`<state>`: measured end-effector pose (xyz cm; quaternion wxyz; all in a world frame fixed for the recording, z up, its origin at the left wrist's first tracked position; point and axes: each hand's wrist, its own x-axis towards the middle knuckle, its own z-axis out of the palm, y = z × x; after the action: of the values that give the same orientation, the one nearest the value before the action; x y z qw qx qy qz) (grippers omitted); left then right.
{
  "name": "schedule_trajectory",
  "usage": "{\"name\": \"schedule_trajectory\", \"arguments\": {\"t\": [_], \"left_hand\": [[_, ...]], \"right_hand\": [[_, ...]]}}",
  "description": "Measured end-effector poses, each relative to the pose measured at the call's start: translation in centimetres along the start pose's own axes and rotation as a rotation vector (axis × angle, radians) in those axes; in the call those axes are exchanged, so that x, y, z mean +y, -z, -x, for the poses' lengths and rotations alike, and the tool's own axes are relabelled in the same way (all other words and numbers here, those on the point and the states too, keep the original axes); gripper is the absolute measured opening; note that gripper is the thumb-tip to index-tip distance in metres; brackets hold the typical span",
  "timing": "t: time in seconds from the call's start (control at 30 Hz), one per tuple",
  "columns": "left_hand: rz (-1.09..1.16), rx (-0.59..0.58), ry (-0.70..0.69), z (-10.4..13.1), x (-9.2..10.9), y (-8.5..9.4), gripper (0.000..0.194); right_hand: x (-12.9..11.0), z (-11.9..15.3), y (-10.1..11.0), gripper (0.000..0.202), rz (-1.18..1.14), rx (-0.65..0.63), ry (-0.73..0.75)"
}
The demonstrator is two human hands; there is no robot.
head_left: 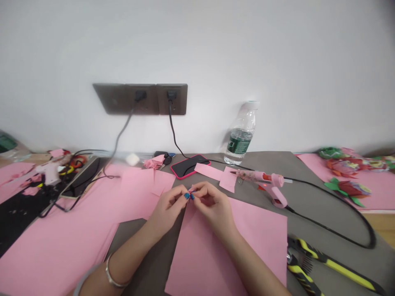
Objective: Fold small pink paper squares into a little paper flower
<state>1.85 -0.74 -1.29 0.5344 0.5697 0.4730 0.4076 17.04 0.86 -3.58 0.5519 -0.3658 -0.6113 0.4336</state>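
Observation:
My left hand (173, 203) and my right hand (214, 203) meet at the middle of the table, fingertips pinched together. Between them is a small pink piece (190, 191), perhaps paper, mostly covered by the fingers. Below the hands lies a large pink paper sheet (259, 234). Just beyond them rests a phone with a pink-red edge (189, 166), with a pink paper strip (210, 171) and a small pink square (228, 179) beside it. To the right, a pink hot glue gun (262, 179) lies with its nozzle pointing left.
Pliers with yellow-black handles (336, 265) lie at lower right. A water bottle (240, 135) leans near the wall. Paper flowers (352, 189) sit far right. More pink sheets (70, 242), another phone (84, 176) and a second glue gun (51, 170) are at left. Black cords (345, 197) cross the table.

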Motion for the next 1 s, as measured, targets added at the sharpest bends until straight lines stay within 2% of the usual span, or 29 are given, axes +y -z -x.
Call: {"name": "schedule_trajectory", "arguments": {"t": [0.1,0.17,0.43,0.63,0.77,0.9,1.0], "left_hand": [[0.17,-0.044,0.082,-0.2,0.0,0.0,0.032],[0.185,-0.049,0.099,-0.2,0.0,0.2,0.032],[0.003,-0.027,0.023,-0.3,-0.4,1.1,0.034],[-0.102,-0.005,-0.006,-0.2,0.1,0.7,0.028],[0.005,0.027,0.033,-0.3,0.0,0.3,0.028],[0.188,0.006,0.113,-0.4,-0.3,-0.1,0.027],[0.24,-0.002,0.127,-0.4,-0.4,-0.1,0.028]], "right_hand": [[0.2,-0.1,0.1,0.013,-0.056,0.005,-0.024],[0.3,-0.1,0.1,0.012,-0.082,0.008,-0.038],[0.2,-0.3,0.2,0.008,-0.148,0.0,-0.048],[0.4,-0.1,0.1,0.011,-0.126,-0.021,-0.049],[0.4,-0.1,0.1,0.01,-0.128,-0.018,-0.06],[0.3,-0.2,0.2,0.008,-0.147,-0.009,-0.075],[0.3,-0.3,0.3,0.006,-0.163,-0.01,-0.097]]}}
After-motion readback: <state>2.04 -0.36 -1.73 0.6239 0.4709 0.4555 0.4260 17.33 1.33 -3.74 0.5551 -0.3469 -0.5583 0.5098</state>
